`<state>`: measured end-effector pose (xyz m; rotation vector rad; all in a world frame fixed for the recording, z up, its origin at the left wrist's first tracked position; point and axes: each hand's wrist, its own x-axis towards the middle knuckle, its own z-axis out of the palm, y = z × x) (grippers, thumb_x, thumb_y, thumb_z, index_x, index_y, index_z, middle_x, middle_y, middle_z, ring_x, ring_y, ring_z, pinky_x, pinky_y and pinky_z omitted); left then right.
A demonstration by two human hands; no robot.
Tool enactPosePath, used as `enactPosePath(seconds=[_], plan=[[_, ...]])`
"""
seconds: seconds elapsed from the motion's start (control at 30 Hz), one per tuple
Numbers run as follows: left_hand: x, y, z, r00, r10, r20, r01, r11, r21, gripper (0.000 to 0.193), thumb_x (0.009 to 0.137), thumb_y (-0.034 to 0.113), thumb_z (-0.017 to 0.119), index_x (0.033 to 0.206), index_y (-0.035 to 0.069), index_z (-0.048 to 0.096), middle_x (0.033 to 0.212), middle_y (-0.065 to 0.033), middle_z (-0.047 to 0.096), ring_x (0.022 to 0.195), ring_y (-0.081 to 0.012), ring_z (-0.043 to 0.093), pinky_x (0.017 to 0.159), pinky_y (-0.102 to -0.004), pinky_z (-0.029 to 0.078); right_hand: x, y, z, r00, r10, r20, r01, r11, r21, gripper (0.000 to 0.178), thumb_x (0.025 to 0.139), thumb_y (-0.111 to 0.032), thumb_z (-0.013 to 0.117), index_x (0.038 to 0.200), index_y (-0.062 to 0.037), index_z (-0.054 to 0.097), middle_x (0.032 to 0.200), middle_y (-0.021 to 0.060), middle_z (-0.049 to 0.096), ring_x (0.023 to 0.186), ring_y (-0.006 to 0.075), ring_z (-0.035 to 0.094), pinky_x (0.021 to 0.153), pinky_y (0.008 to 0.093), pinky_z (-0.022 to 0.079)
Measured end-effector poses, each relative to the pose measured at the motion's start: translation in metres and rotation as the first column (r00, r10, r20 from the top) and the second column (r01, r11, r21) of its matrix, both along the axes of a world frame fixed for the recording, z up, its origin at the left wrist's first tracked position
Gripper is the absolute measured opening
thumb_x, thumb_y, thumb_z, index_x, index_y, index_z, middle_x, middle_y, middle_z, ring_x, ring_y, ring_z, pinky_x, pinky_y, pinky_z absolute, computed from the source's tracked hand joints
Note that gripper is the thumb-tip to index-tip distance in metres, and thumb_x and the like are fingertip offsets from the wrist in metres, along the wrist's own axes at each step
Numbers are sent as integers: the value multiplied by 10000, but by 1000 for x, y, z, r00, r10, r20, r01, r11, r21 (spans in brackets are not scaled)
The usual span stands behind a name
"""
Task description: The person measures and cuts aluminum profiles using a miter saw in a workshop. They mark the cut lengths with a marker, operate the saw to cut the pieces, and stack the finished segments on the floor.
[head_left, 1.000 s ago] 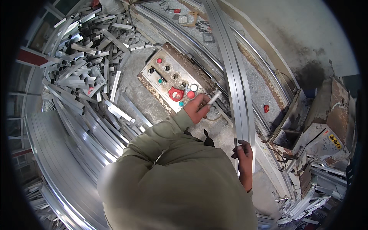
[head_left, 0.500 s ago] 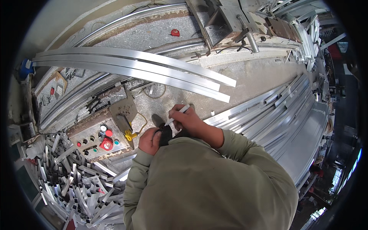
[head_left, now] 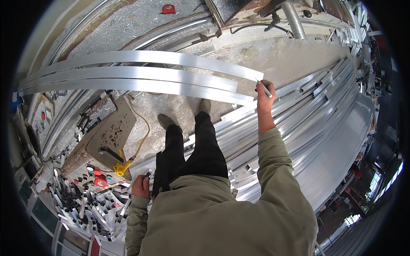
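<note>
My right hand (head_left: 265, 97), arm stretched forward, grips a slim white marker (head_left: 267, 90). Its tip is at the right end of the farthest of three long silver metal bars (head_left: 171, 57). These bars lie side by side and run off to the left. The middle bar (head_left: 192, 78) ends shorter than the nearest bar (head_left: 200, 91). Low at my left side, my left hand (head_left: 141, 187) is curled closed beside my dark trousers. A small dark bit shows at its fingertips, too small to name.
A control box (head_left: 92, 179) with buttons, a red tape measure (head_left: 101, 181) and a yellow air gun (head_left: 122, 168) stands at left. Metal offcuts (head_left: 92, 213) heap below it. Many long bars (head_left: 294, 132) lie at right. Another red tape measure (head_left: 168, 9) sits at the back.
My right hand has gone from in front of my body out to the bars' right ends, carrying the marker. My left hand has parted from it and dropped lower left. The view has shifted forward.
</note>
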<state>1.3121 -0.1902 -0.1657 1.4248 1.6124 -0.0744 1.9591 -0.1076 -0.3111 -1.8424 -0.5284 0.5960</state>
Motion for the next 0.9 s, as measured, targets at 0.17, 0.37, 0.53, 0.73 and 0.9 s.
enactPosePath(seconds=[0.17,0.37,0.53,0.73,0.9], plan=[[3,0,-10,993,14,-117,-27,994,-108,267,1089,242,619,1080,-13,700,897,-217,715,762,-351,696,690,-461,535,20,25,-33,977,32,211,-13,996,-89,178,982,-139,793,1090,-23,713,961,42,742,857,98,646,776,287,555],[17,5,-19,989,-36,-145,21,994,-108,263,1087,245,628,1123,-1,714,860,-179,710,741,-284,683,696,-431,537,26,28,-41,972,85,221,-68,994,-81,148,970,-133,793,1052,-32,724,928,24,745,825,82,644,736,275,553],[50,25,-16,997,-48,-56,43,996,-84,257,1127,222,572,1129,-5,693,815,-62,684,684,-149,628,632,-345,510,30,21,-36,963,145,228,-120,986,-118,91,955,-87,781,1010,-37,729,830,38,720,739,75,629,683,277,544],[48,29,-26,996,-41,-76,35,996,-76,244,1099,225,625,1134,1,714,817,-126,689,707,-213,640,664,-384,515,41,21,-32,973,90,212,-61,989,-137,97,959,-101,777,993,-37,712,812,39,711,724,77,618,673,278,541],[51,36,-22,994,-35,-100,22,992,-126,244,1100,227,625,1140,5,716,853,-144,707,748,-239,671,693,-402,532,48,18,-35,972,86,220,-50,986,-161,113,966,-118,772,997,-35,702,815,44,714,717,86,616,675,289,546]])
